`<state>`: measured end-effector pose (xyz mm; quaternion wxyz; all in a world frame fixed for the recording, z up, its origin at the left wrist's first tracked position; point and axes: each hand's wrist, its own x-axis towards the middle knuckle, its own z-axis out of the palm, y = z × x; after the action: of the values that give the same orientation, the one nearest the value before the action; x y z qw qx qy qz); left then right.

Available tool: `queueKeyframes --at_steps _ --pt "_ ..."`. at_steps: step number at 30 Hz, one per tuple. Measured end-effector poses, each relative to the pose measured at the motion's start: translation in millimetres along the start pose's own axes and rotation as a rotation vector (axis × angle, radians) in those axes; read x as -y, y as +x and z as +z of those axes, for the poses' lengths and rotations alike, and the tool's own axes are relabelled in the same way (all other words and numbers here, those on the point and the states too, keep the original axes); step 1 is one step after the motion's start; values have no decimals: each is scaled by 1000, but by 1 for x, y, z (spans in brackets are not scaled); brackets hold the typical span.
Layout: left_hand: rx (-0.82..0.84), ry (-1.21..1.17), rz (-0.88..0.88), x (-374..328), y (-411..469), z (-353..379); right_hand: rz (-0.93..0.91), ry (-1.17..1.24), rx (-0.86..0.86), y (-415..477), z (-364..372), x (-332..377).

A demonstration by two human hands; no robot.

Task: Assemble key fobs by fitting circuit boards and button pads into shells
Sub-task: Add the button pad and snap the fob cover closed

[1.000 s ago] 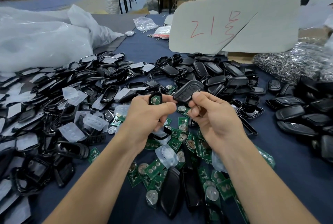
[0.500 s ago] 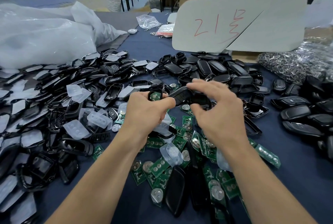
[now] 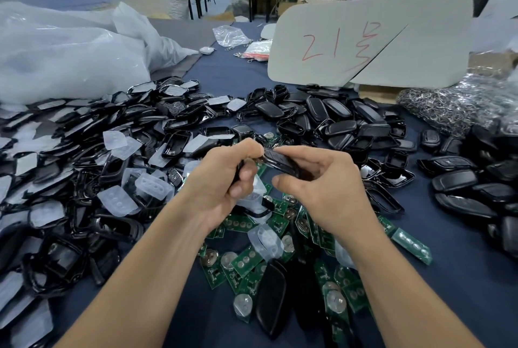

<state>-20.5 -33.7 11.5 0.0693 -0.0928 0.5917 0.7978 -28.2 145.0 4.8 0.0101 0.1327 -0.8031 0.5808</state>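
Holding a black fob shell (image 3: 280, 161) midair, right hand (image 3: 322, 193) grips it w/ curled fingers; left hand (image 3: 221, 179) is clenched round a small black piece (image 3: 238, 172) touching the shell's end. Green circuit boards (image 3: 244, 262) heaped below; clear button pads (image 3: 116, 199) & empty shell halves (image 3: 176, 146) crowd left, closed fobs (image 3: 454, 179) right, bagged key rings (image 3: 437, 101) far right.

One black fob shell (image 3: 280, 161), glossy and narrow, is held above the table and tilted down to the right. Its left end is pinched by the left hand (image 3: 224, 179) and its right end is gripped by the right hand (image 3: 322, 188). Green circuit boards (image 3: 246, 261), many bearing round silver cells, lie heaped and overlapping below. Translucent button pads (image 3: 117, 199) are scattered over open black shell halves (image 3: 173, 146) at left. Smooth black shell covers (image 3: 339, 126) are piled beyond, right of centre.
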Motion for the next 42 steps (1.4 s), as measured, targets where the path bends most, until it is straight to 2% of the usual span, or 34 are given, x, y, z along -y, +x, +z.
queueKeyframes --at_steps 4,6,11,16,19,22,24,26,29,32,35,39,42 --pt "4 13 8 2 3 0 -18 -85 12 -1 5 -5" --pt "31 22 38 2 3 -1 26 -42 11 0 9 -5" --pt "-44 110 218 8 7 -2 247 541 121 -1 9 5" --pt "-2 220 293 9 5 0 337 636 272 -2 5 8" --pt "-66 217 289 10 6 0 299 559 171 -1 6 5" --pt "-154 207 287 12 8 2 208 314 -41 -1 10 0" --pt "-199 216 303 13 10 2 190 223 -95 -2 11 -3" --pt "-211 228 319 14 10 3 192 240 -84 -1 10 -3" --pt "-194 226 311 14 9 4 251 433 -83 1 8 0" --pt "-179 230 290 14 8 5 331 618 -147 4 7 2" --pt "-184 274 302 16 8 7 339 690 -189 4 9 2" --pt "-228 293 316 17 10 5 273 610 -171 1 11 5" --pt "-215 320 286 17 11 5 242 427 -252 0 10 3"
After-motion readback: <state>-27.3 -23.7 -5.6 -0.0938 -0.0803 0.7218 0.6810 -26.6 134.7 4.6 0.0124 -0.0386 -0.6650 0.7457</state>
